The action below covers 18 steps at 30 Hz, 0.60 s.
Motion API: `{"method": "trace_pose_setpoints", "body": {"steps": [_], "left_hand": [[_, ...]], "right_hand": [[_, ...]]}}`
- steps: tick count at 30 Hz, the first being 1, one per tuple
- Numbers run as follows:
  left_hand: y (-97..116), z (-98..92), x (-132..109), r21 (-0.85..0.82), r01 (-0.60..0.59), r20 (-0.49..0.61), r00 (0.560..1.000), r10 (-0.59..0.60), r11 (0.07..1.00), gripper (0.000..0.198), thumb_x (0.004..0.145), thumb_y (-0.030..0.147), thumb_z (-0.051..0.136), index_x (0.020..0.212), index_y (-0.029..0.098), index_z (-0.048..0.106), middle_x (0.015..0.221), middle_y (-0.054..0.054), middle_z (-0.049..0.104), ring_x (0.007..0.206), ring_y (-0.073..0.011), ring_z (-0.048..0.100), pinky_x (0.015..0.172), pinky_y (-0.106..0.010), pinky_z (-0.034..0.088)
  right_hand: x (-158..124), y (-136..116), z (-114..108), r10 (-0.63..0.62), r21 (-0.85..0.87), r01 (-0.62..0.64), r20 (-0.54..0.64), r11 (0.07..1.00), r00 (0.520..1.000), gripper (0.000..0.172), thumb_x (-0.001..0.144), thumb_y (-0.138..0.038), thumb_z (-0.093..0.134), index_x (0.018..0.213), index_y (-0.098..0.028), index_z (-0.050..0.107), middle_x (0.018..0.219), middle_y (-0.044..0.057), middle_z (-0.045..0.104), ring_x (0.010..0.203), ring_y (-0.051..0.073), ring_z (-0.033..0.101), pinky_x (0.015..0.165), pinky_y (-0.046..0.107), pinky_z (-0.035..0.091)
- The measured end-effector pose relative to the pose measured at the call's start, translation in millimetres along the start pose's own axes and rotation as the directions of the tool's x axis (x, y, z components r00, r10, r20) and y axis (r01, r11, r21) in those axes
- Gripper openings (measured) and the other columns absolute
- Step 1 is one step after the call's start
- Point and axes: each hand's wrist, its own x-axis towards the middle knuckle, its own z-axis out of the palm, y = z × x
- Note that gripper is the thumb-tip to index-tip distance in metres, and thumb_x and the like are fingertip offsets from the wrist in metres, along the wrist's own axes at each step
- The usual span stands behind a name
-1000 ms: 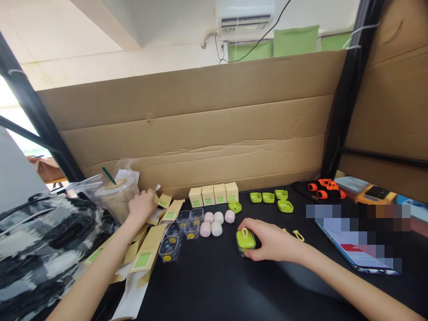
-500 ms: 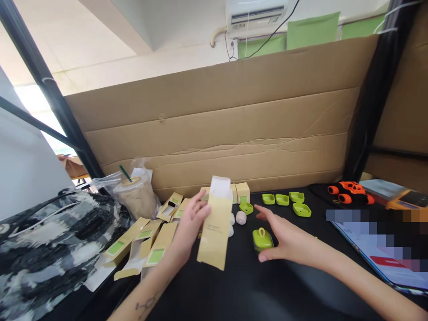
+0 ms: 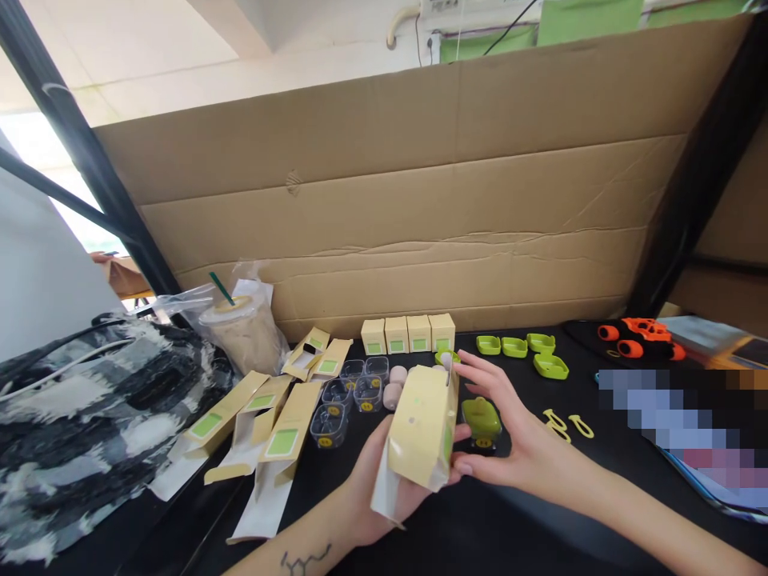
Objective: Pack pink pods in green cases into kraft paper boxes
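Observation:
A small tan cardboard box (image 3: 420, 424), popped into shape with a white inner flap hanging at its lower end, lies in my left hand (image 3: 384, 480), which is closed around it from below. My right hand (image 3: 510, 424) spans the box's right side, thumb at the near edge and fingertips at the far flap. Just behind the gap of that hand, on the black table, sits a green-lidded clear case (image 3: 482, 420). Clear plastic cases (image 3: 329, 424) with yellow stickers and pale rounded pieces (image 3: 393, 395) are left of the box.
Flattened boxes (image 3: 288, 436) lie at the left, near a bagged drink cup (image 3: 246, 332). Upright small boxes (image 3: 408, 334) line the back. Green lids (image 3: 514, 347), yellow-green loops (image 3: 581, 426), an orange toy car (image 3: 642, 336) and a phone (image 3: 690, 472) are at the right.
The box was flat and upright in my left hand; now it is opened out and tilted lower. My right hand has moved from around the green-lidded case to the box.

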Motion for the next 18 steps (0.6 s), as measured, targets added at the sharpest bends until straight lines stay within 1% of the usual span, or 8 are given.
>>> {"method": "trace_pose_setpoints", "body": {"steps": [3,5,7,9,12,15,16,18], "left_hand": [[0.2,4.1,-1.3,-0.187,0.117,-0.055,0.990,-0.129,0.975,0.048,0.083,0.051,0.051,0.107,0.013,0.067,0.098,-0.012,0.071,0.085,-0.0231,0.065,0.084,-0.037,0.046],[0.5,6.5,-2.0,-0.276,0.116,-0.145,0.976,-0.160,0.954,0.039,0.082,0.046,0.058,0.100,0.013,0.069,0.088,-0.008,0.072,0.077,-0.0187,0.065,0.077,-0.030,0.047],[1.0,8.6,-1.8,-0.287,0.102,-0.233,0.957,-0.172,0.953,0.030,0.080,0.040,0.063,0.091,0.013,0.070,0.077,-0.004,0.071,0.067,-0.0150,0.063,0.068,-0.025,0.047],[1.7,10.3,-1.0,-0.277,0.110,-0.276,0.942,-0.189,0.954,0.025,0.078,0.037,0.066,0.082,0.013,0.069,0.068,-0.002,0.069,0.058,-0.0125,0.059,0.060,-0.023,0.044],[2.8,11.1,-0.5,-0.286,0.128,-0.293,0.932,-0.214,0.950,0.033,0.079,0.046,0.063,0.076,0.013,0.068,0.060,-0.001,0.066,0.052,-0.0122,0.056,0.057,-0.023,0.042],[1.9,9.0,-2.6,-0.268,0.139,-0.252,0.945,-0.209,0.953,0.054,0.076,0.065,0.053,0.083,0.014,0.069,0.059,-0.001,0.065,0.056,-0.0158,0.059,0.059,-0.025,0.044],[0.8,8.1,-3.7,-0.234,0.129,-0.223,0.958,-0.182,0.964,0.055,0.074,0.066,0.055,0.087,0.014,0.069,0.061,-0.002,0.066,0.059,-0.0172,0.061,0.061,-0.026,0.045],[-2.0,6.7,-6.0,-0.139,0.079,-0.173,0.979,-0.103,0.987,0.049,0.071,0.057,0.065,0.093,0.014,0.068,0.068,-0.003,0.069,0.065,-0.0185,0.063,0.064,-0.026,0.045]], "right_hand": [[-2.1,-5.3,3.2,0.002,-0.011,-0.002,0.020,1.000,1.000,0.069,0.079,-0.029,0.065,0.137,-0.033,0.028,0.151,0.008,0.012,0.140,0.028,0.020,0.109,0.048,0.032],[-3.5,-8.4,4.8,-0.012,-0.010,0.013,0.038,1.000,0.999,0.068,0.080,-0.028,0.064,0.137,-0.033,0.028,0.150,0.008,0.015,0.140,0.026,0.021,0.110,0.048,0.030],[-4.5,-10.5,5.8,-0.022,-0.017,0.022,0.048,1.000,0.999,0.070,0.080,-0.028,0.064,0.138,-0.031,0.025,0.150,0.010,0.017,0.140,0.026,0.020,0.110,0.049,0.029],[-4.9,-11.3,6.3,-0.034,-0.026,0.035,0.038,0.999,0.999,0.073,0.080,-0.029,0.064,0.139,-0.028,0.021,0.150,0.012,0.020,0.140,0.027,0.020,0.111,0.050,0.028],[-3.9,-11.0,5.8,-0.067,-0.068,0.068,0.012,0.995,0.998,0.063,0.079,-0.031,0.064,0.132,-0.025,0.030,0.150,0.014,0.024,0.140,0.029,0.021,0.109,0.051,0.030],[-2.3,-10.4,3.9,-0.109,-0.145,0.108,0.000,0.984,0.994,0.053,0.079,-0.033,0.065,0.126,-0.025,0.040,0.148,0.013,0.029,0.138,0.031,0.023,0.107,0.052,0.032],[-2.0,-10.2,2.9,-0.124,-0.173,0.121,-0.005,0.977,0.992,0.053,0.080,-0.034,0.065,0.126,-0.025,0.041,0.148,0.013,0.030,0.138,0.032,0.024,0.107,0.052,0.033],[-2.4,-9.5,1.0,-0.158,-0.235,0.151,-0.009,0.960,0.987,0.052,0.082,-0.036,0.062,0.129,-0.026,0.042,0.147,0.012,0.030,0.138,0.032,0.025,0.106,0.051,0.034]]}}
